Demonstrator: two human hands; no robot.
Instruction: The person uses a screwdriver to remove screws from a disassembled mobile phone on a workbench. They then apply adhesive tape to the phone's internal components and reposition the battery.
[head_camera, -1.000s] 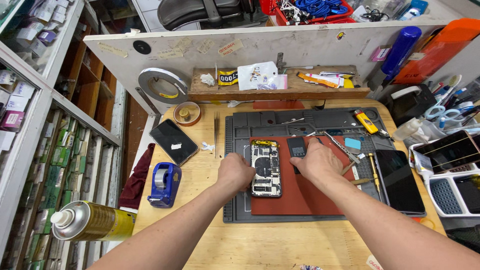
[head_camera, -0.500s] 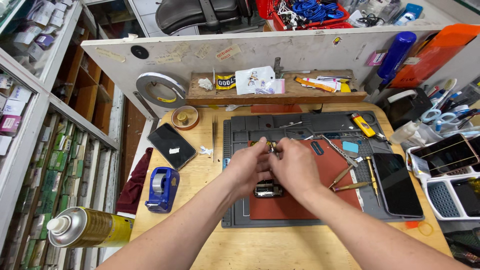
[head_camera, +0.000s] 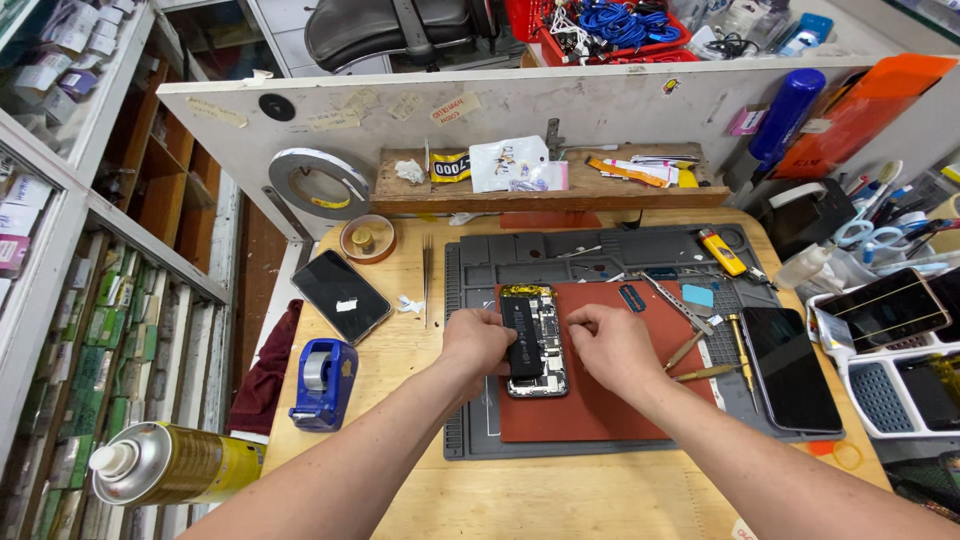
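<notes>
The opened phone (head_camera: 535, 343) looks light, rigid and fragile inside, best held by its frame edges, where the left hand (head_camera: 478, 340) fingers pinch it while the right hand (head_camera: 612, 345) fingers curl on its side.

A matt red mat (head_camera: 600, 405) is seen laid on a dull grey rubbery work mat (head_camera: 480, 420), over pale smooth wooden table (head_camera: 400, 330). Glossy black glass is shown by the closed phone (head_camera: 342, 294); shiny metal by the spray can (head_camera: 170, 465).

I'm looking at a phone repair workshop: an opened phone (head_camera: 533, 340) lies mid-bench on a grey repair mat (head_camera: 600, 262), screwdrivers (head_camera: 738, 350) toward the bench's right edge.
</notes>
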